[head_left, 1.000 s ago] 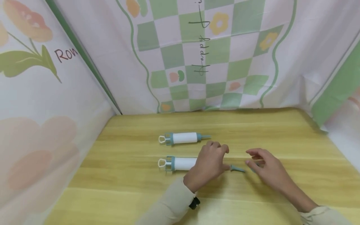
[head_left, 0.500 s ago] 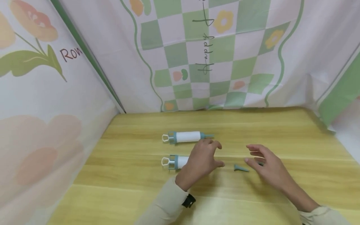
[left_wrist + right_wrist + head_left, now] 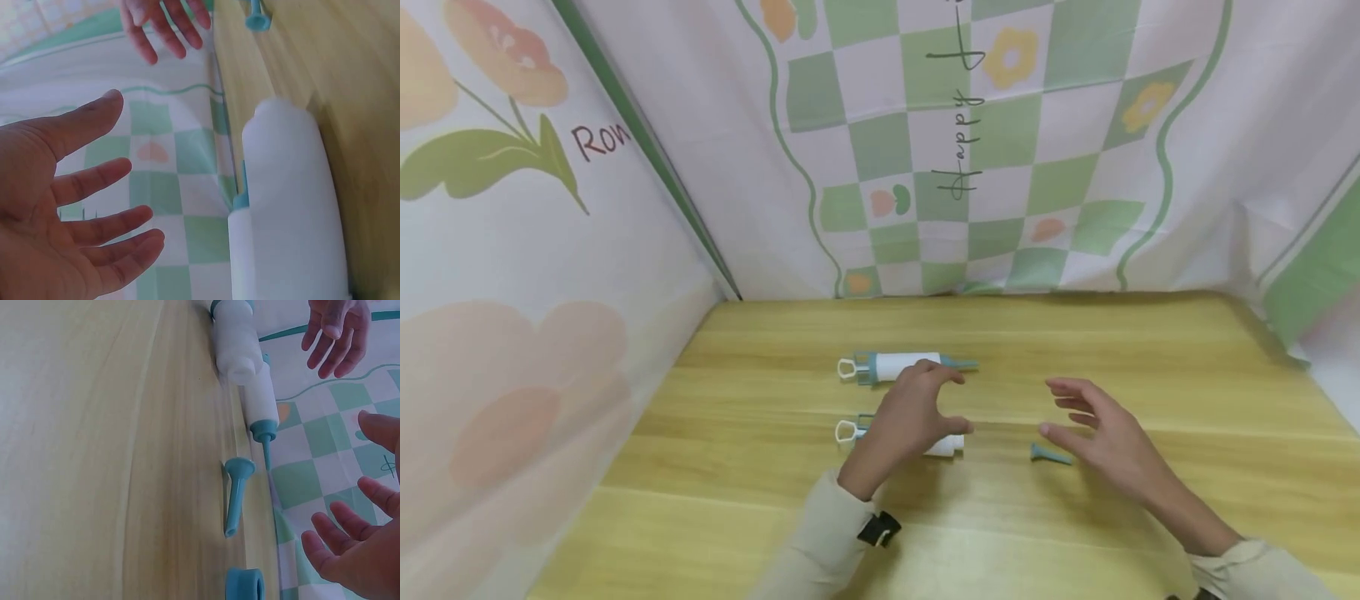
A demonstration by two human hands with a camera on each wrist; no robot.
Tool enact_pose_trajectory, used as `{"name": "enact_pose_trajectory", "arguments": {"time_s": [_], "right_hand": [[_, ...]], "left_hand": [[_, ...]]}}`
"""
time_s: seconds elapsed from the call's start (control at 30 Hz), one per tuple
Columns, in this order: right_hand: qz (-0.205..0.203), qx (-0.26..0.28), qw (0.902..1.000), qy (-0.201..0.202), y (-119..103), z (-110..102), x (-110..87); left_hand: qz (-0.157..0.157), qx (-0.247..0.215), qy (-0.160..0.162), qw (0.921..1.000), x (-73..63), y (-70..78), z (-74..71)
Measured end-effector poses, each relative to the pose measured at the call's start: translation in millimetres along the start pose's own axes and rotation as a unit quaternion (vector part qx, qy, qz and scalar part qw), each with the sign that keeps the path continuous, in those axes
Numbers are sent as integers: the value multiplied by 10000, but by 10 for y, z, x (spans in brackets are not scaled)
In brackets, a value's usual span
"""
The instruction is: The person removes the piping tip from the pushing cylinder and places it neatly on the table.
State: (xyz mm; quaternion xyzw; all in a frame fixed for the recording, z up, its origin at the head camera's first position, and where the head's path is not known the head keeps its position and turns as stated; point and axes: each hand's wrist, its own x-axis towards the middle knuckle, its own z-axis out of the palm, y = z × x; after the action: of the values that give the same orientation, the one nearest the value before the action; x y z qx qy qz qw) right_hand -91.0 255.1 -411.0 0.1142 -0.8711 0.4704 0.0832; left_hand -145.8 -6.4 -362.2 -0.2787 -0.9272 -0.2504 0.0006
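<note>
Two syringe-like tools with white barrels, teal fittings and white pull rings lie on the table, one behind the other. The rear tool (image 3: 895,367) has its thin teal nozzle on. The front tool (image 3: 946,447) shows a bare stepped white tip, and its middle is hidden by my left hand (image 3: 910,417). That hand hovers over it, fingers spread, apart from the barrel in the left wrist view. A loose teal nozzle (image 3: 1049,454) lies to the right of the tip. Just beyond it my right hand (image 3: 1108,433) hovers with fingers parted. A teal ring collar (image 3: 245,584) lies near the nozzle.
Wood-grain table (image 3: 700,533) runs back to a hanging white cloth printed with green checks (image 3: 992,142). Another flower-printed cloth (image 3: 512,275) closes the left side, and a green-edged one (image 3: 1322,275) the right.
My left hand has drawn left and away from the front tool's tip, baring it. My right hand has drifted slightly left. The head view has shifted a little; the tools and nozzle lie still.
</note>
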Motion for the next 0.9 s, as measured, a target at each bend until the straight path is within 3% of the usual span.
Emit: {"name": "enact_pose_trajectory", "arguments": {"time_s": [0.33, 0.6, 0.9], "right_hand": [[-145, -128, 9998, 38, -27, -15, 87], [-70, -74, 9998, 143, 14, -36, 175], [381, 363, 9978, -411, 54, -82, 302]], "left_hand": [[-515, -317, 112, 9981, -75, -242, -178], [-654, -660, 213, 9954, -130, -536, -270], [-909, -699, 599, 9916, -177, -821, -360]]}}
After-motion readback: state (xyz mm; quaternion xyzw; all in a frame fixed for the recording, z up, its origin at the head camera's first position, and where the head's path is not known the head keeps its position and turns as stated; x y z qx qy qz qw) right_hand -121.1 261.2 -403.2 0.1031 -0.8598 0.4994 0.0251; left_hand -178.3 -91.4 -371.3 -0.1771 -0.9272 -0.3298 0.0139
